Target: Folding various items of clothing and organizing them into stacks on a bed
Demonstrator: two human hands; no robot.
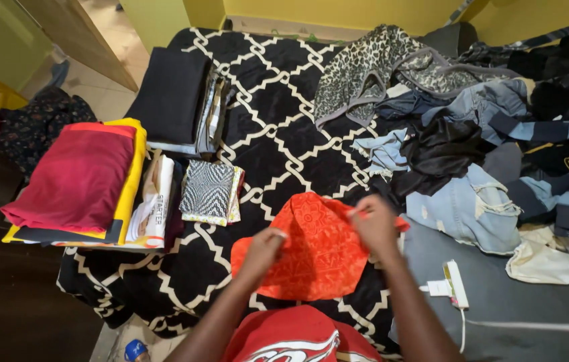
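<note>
I hold an orange patterned cloth over the black-and-white blanket, left hand and right hand apart, each pinching an upper edge. Judged best: keep the edges level, pull taut, then fold evenly.

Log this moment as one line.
left hand: holds orange cloth | right hand: pinches its top edge | folded stacks: left on blanket
</note>
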